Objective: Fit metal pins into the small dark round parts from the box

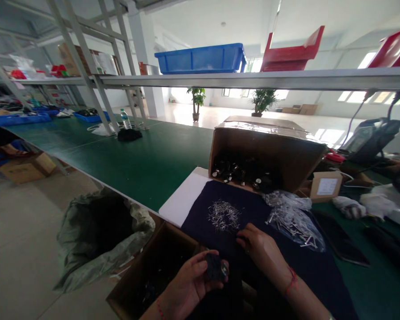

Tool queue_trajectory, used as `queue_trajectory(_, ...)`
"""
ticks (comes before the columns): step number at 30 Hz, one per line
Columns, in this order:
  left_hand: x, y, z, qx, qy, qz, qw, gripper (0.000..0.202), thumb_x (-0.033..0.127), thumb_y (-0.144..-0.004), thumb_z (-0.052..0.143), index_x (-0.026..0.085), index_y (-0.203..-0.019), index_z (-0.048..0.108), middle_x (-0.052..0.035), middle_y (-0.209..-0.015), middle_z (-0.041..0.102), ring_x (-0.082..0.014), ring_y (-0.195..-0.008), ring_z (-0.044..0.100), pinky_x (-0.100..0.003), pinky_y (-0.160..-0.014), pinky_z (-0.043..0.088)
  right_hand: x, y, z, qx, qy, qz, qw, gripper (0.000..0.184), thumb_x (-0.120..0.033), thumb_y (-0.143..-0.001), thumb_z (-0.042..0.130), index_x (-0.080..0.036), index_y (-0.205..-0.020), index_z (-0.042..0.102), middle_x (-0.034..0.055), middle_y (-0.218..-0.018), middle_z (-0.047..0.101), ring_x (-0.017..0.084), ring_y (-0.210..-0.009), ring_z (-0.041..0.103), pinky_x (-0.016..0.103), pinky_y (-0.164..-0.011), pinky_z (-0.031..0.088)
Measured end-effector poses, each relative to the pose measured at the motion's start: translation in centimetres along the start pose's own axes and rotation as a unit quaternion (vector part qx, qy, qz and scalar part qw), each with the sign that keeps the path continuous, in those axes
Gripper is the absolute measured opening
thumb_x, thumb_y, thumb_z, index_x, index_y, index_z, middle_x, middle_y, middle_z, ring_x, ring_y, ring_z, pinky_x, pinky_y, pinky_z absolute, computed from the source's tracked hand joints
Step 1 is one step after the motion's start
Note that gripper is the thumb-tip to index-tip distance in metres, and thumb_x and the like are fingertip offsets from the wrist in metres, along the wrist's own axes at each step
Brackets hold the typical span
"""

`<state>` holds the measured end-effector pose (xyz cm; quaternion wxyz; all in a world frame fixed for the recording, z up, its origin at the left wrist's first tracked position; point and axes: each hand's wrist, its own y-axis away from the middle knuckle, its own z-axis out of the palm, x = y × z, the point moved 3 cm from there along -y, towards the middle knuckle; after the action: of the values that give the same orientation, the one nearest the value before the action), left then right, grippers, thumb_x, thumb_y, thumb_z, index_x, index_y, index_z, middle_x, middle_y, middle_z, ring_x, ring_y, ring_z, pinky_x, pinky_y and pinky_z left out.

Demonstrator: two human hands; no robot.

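Note:
My left hand point(191, 282) is wrapped round a small black part with a shiny metal piece point(214, 267), palm turned up above the front edge of the table. Over the dark blue cloth point(200, 209), my right hand point(258, 244) has its thumb and fingertips pinched together; what they hold, if anything, is too small to make out. Just beyond those fingertips lies a loose pile of small silvery pins or screws point(224, 216). Right of the pile, a clear plastic bag point(291, 218) spills longer metal screws onto the cloth.
An open cardboard box point(270, 138) lies on its side behind the cloth, with black metal-tipped parts inside. Below the table edge stand another carton point(166, 249) and a green sack point(83, 240). A dark flat phone-like object point(342, 238) lies right. A shelf point(200, 81) crosses overhead.

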<state>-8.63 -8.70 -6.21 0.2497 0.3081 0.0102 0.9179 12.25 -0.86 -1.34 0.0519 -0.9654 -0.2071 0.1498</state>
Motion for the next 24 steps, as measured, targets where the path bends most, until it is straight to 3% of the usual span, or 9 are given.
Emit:
queue_trajectory(3,0.2,-0.1,0.3,-0.006,0.003,0.002,1.0,0.038,0.029,-0.086,0.072,0.012,-0.119,0.069,-0.0186,-0.117,0.073,-0.0246,-0.097,0.073,-0.033,-0.086,0.054,-0.2,0.2,-0.4,0.024,0.029,-0.014,0.999,0.02,-0.014,-0.093,0.057,-0.021,-0.084,0.073,0.0027,-0.08,0.064,0.017,-0.07,0.065,0.027,-0.062,0.044)
queue_trajectory(6,0.5,-0.5,0.8,-0.009,0.003,0.002,1.0,0.04,0.027,-0.083,0.075,0.014,-0.121,0.069,-0.0177,-0.121,0.072,-0.0238,-0.102,0.072,-0.032,-0.088,0.054,-1.3,1.0,-1.5,0.097,0.015,-0.037,0.994,0.018,-0.017,-0.094,0.056,-0.02,-0.085,0.071,0.0034,-0.079,0.063,0.017,-0.066,0.063,0.028,-0.061,0.043)
queue_trajectory(11,0.5,-1.3,2.4,-0.02,0.018,0.0,1.0,0.041,0.021,-0.077,0.082,0.018,-0.117,0.072,-0.0091,-0.114,0.075,-0.0182,-0.1,0.071,-0.031,-0.092,0.054,-5.7,3.6,-3.5,0.164,-0.094,-0.105,0.976,0.015,-0.02,-0.098,0.053,-0.022,-0.091,0.066,0.0025,-0.082,0.062,0.015,-0.069,0.059,0.027,-0.064,0.041)
queue_trajectory(15,0.2,-1.4,3.8,-0.043,0.015,0.001,0.999,0.045,0.022,-0.075,0.084,0.018,-0.118,0.071,-0.0077,-0.11,0.076,-0.0151,-0.097,0.07,-0.026,-0.089,0.052,-8.2,5.2,-4.0,0.209,-0.03,-0.169,0.963,0.025,-0.014,-0.1,0.045,-0.022,-0.081,0.06,0.0006,-0.074,0.059,0.016,-0.064,0.052,0.031,-0.062,0.034)
queue_trajectory(21,-0.4,-1.4,4.2,-0.042,-0.018,-0.01,0.999,0.049,0.024,-0.073,0.086,0.02,-0.119,0.071,-0.011,-0.119,0.073,-0.0193,-0.109,0.067,-0.031,-0.097,0.049,-7.7,6.0,-3.7,0.204,0.05,-0.199,0.957,0.033,-0.013,-0.103,0.036,-0.022,-0.078,0.055,-0.0003,-0.071,0.056,0.017,-0.06,0.046,0.035,-0.062,0.028)
queue_trajectory(24,-0.5,-1.6,4.2,-0.033,-0.039,-0.01,0.999,0.052,0.027,-0.07,0.088,0.02,-0.119,0.072,-0.0103,-0.116,0.073,-0.0193,-0.106,0.067,-0.029,-0.094,0.048,-7.4,6.1,-3.7,0.191,0.051,-0.208,0.958,0.03,-0.011,-0.101,0.038,-0.022,-0.078,0.055,-0.0007,-0.072,0.057,0.017,-0.061,0.046,0.034,-0.063,0.028)
